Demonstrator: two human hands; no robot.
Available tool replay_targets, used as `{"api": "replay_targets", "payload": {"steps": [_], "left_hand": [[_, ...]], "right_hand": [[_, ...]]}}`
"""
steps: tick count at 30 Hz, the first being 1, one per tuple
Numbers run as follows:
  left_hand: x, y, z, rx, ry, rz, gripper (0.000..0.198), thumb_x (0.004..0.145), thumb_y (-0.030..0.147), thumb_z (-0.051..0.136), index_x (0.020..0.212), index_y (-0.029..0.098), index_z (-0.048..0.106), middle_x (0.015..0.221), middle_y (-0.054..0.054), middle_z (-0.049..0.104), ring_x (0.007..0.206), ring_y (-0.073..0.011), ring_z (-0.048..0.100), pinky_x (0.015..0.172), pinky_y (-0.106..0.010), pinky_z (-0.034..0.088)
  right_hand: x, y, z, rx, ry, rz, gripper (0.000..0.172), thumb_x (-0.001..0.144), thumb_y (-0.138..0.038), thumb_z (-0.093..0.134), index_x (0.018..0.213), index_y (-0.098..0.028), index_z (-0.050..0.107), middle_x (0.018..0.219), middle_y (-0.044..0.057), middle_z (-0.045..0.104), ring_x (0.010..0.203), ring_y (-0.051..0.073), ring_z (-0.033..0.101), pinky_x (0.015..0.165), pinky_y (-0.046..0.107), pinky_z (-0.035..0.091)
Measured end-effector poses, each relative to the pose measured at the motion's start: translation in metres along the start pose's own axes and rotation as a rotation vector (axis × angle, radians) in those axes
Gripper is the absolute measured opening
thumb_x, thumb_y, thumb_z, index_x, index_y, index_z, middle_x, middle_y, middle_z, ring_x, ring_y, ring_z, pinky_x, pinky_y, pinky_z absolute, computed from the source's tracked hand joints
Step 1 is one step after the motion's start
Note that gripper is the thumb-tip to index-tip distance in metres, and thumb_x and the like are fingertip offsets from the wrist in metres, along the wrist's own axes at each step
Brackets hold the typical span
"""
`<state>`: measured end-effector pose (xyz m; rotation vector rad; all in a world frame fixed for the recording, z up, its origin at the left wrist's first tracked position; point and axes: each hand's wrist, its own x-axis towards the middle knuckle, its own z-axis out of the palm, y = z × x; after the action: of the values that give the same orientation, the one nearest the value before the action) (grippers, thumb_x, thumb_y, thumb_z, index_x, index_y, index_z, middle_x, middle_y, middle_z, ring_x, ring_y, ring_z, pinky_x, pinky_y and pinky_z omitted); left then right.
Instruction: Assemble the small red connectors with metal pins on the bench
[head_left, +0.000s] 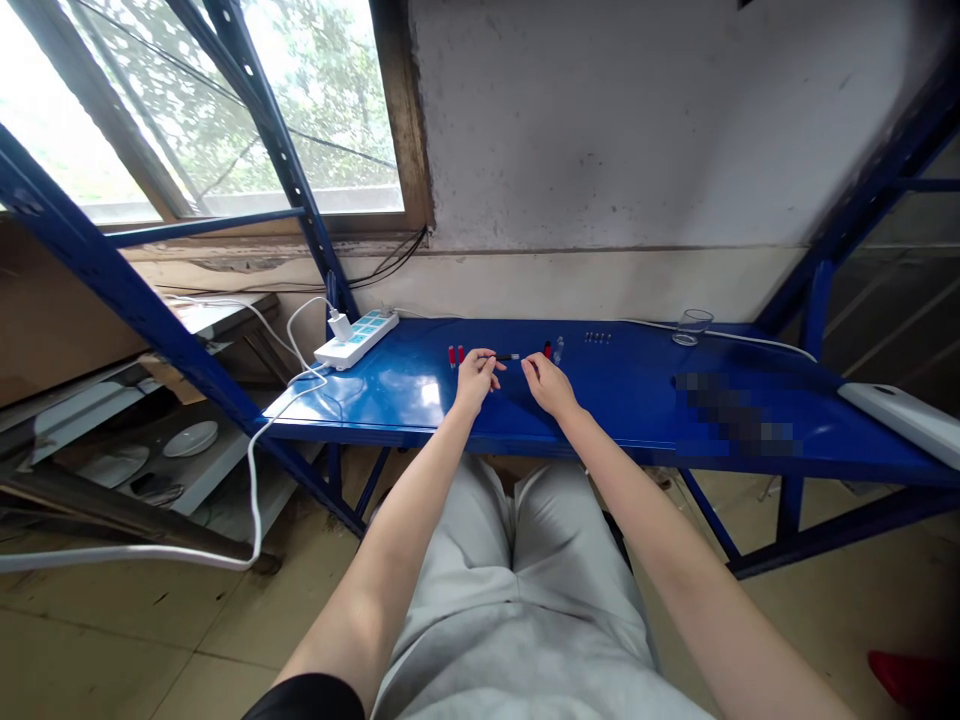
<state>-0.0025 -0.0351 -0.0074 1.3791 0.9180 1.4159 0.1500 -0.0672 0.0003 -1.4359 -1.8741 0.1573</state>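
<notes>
Both my arms reach out over my lap to a blue metal shelf (pixel 420 395). My left hand (pixel 475 376) is closed in a pinch on a thin black rod with a pale tip (pixel 508 357), held just above the shelf. My right hand (pixel 546 383) rests on the shelf a little to the right, fingers curled, close to the rod's tip; what it holds, if anything, is too small to make out. Two small red pieces (pixel 455 354) stand just left of my left hand. A red piece and a clear piece (pixel 553 349) stand behind my right hand.
A white power strip (pixel 355 339) with a plugged charger and a white cable (pixel 255 460) lies at the shelf's left end. A row of tiny dark parts (pixel 597 337) and a clear glass (pixel 691 326) sit toward the back right. A white flat object (pixel 904 418) lies at far right.
</notes>
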Motion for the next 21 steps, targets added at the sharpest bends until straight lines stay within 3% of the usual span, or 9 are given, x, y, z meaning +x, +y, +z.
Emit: {"api": "replay_targets", "payload": {"steps": [6,14,21], "left_hand": [[-0.002,0.002,-0.0011,-0.065,-0.081,-0.085,0.015,0.08,0.023,0.054,0.091,0.016,0.046,0.076,-0.003,0.066,0.038,-0.0054,0.05,0.036,-0.017,0.032],[-0.0047,0.0033,-0.0021,-0.042,-0.162,-0.12,0.016,0.08,0.022,0.054,0.092,0.015,0.047,0.079,-0.004,0.067,0.042,-0.0053,0.053,0.038,-0.016,0.032],[-0.0039,0.0015,-0.002,-0.016,-0.182,-0.109,0.016,0.081,0.022,0.053,0.093,0.015,0.047,0.083,-0.005,0.067,0.043,-0.0057,0.055,0.039,-0.016,0.033]], "right_hand": [[0.0014,0.0028,0.0041,0.033,0.0,0.01,0.033,0.091,-0.045,0.027,0.1,-0.021,0.048,0.091,0.006,0.061,0.068,0.017,0.055,0.055,0.026,0.035],[0.0013,0.0051,0.0059,-0.011,-0.011,-0.013,0.037,0.092,-0.047,0.02,0.079,-0.022,0.043,0.071,0.003,0.053,0.059,0.016,0.048,0.051,0.025,0.028],[0.0015,0.0062,0.0064,-0.003,0.001,-0.041,0.035,0.092,-0.046,0.022,0.073,-0.022,0.04,0.065,0.002,0.048,0.052,0.014,0.042,0.048,0.025,0.024]]}}
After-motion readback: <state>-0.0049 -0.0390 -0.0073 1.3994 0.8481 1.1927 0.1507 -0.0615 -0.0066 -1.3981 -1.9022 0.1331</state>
